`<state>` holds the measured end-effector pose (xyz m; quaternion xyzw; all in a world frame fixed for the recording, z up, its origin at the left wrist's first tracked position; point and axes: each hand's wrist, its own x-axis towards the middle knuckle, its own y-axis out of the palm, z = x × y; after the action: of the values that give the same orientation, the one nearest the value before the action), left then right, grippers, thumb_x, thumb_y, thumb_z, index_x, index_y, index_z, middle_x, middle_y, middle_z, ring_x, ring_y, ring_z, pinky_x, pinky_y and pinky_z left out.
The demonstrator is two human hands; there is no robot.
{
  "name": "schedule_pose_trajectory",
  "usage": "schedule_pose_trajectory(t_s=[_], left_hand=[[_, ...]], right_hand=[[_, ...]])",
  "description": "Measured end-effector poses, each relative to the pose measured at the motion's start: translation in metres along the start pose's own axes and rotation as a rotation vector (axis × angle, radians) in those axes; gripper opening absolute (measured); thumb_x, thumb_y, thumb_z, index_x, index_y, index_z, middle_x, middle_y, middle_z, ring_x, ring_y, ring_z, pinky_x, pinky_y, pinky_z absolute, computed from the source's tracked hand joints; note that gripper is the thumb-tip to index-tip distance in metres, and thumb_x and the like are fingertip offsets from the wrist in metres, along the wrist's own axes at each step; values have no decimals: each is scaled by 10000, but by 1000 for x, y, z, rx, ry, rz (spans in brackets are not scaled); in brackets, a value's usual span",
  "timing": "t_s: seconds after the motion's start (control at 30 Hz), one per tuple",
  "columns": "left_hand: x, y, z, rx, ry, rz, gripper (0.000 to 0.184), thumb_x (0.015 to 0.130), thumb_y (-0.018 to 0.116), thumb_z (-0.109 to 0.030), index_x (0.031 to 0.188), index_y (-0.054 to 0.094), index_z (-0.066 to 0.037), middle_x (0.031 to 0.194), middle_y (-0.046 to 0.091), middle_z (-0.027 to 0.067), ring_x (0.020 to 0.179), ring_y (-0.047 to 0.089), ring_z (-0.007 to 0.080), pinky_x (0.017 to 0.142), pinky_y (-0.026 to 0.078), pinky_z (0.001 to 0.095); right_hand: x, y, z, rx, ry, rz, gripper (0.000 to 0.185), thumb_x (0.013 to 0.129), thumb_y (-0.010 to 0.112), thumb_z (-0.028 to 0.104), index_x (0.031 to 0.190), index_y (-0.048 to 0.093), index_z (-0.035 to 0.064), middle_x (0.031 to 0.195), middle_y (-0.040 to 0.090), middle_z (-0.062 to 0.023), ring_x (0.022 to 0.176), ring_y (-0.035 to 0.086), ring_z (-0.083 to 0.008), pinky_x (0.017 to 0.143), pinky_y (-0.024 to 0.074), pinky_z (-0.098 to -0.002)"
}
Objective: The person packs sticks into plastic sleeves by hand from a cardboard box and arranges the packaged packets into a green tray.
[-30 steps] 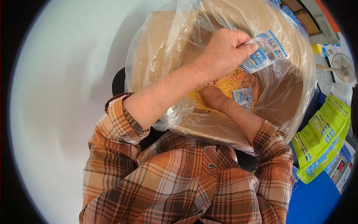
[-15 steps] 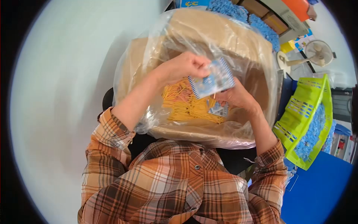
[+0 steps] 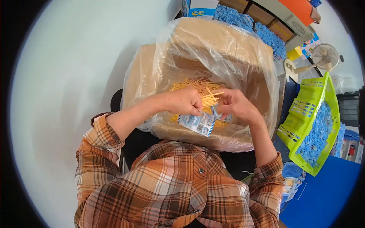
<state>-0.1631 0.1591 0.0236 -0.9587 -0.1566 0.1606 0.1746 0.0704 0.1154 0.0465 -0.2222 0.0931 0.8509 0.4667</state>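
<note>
My left hand (image 3: 187, 101) is closed in a fist over the box, gripping a small blue-and-white printed packet (image 3: 197, 123) that hangs below its fingers with a barcode showing. Thin yellow sticks (image 3: 208, 100) bunch up between my two hands. At the right end of this bunch, my right hand (image 3: 238, 105) is closed, its fingertips against the sticks. A second blue-and-white packet (image 3: 217, 113) shows partly under the right hand; whether it is held or lying there I cannot tell. Below, a pile of yellow and pinkish sticks (image 3: 190, 82) lies in the box.
A cardboard box (image 3: 228, 36) lined with clear plastic stands before me. To the right are a green basket (image 3: 300, 114) of blue packets, a blue surface (image 3: 323, 193) and a fan (image 3: 325, 56). More blue packets (image 3: 234, 17) lie behind the box, beside a wall (image 3: 68, 95).
My left hand has come down and slightly left with the packet, which now hangs below it. Yellow sticks now show between both hands. The view has shifted slightly.
</note>
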Motion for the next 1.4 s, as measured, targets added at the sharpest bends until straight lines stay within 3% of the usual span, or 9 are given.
schedule_pose_trajectory(t_s=[0.1,0.2,0.33,0.63,0.77,0.97,1.07,1.17,1.4], left_hand=[[-21,1,0,-49,-6,-116,80,781,690,-66,796,689,13,660,592,69,614,561,133,593,442,282],[-23,4,2,-112,-28,-185,86,791,691,-69,798,688,17,694,613,74,644,575,130,609,449,285],[-6,6,-5,-114,-44,-184,91,814,690,-75,828,694,15,730,643,77,695,596,125,637,463,291],[34,24,-20,-85,208,-410,127,852,684,-106,922,692,0,833,680,52,804,636,137,718,489,275],[52,14,-24,-235,299,-424,109,876,656,-103,902,683,-1,865,678,17,828,612,104,727,478,272],[72,9,-3,-671,117,-426,171,950,575,-145,971,662,2,931,662,-11,870,570,45,776,463,245],[77,16,0,-850,212,-476,178,971,542,-154,985,649,-12,879,655,-20,809,561,33,733,462,221],[79,17,-3,-894,239,-467,193,977,536,-158,1035,640,-6,915,659,-21,808,570,34,722,472,214],[65,8,-11,-722,178,-572,166,939,597,-128,965,681,13,880,686,4,815,602,50,766,486,221]], right_hand=[[13,1,-26,-819,-273,-200,299,873,612,88,1146,583,-30,770,614,-52,615,554,-75,558,481,-245],[3,21,13,-131,-74,-279,402,937,548,269,1202,533,-32,972,667,-201,830,662,-345,740,519,-381],[13,33,7,-410,-371,-470,518,967,453,430,1213,513,-22,1095,624,-238,1016,589,-431,878,469,-429],[10,26,12,-851,-386,-779,367,901,599,399,887,592,32,640,622,-140,580,631,-265,561,492,-382],[15,3,14,-331,-503,-898,215,826,687,142,702,568,12,556,540,-94,530,455,-81,496,426,-288],[30,-87,44,-619,-552,-1203,187,836,677,152,735,592,20,567,556,-48,536,512,-97,515,424,-279],[55,-120,42,-969,-695,-1213,200,821,670,210,721,590,56,607,577,-196,532,573,-346,522,455,-410],[68,-123,35,-1179,-638,-1160,197,811,674,214,710,585,71,633,589,-204,605,598,-391,541,458,-442],[30,-104,54,-509,-601,-1055,223,859,634,203,693,580,64,567,574,-87,469,526,-202,480,421,-311]])
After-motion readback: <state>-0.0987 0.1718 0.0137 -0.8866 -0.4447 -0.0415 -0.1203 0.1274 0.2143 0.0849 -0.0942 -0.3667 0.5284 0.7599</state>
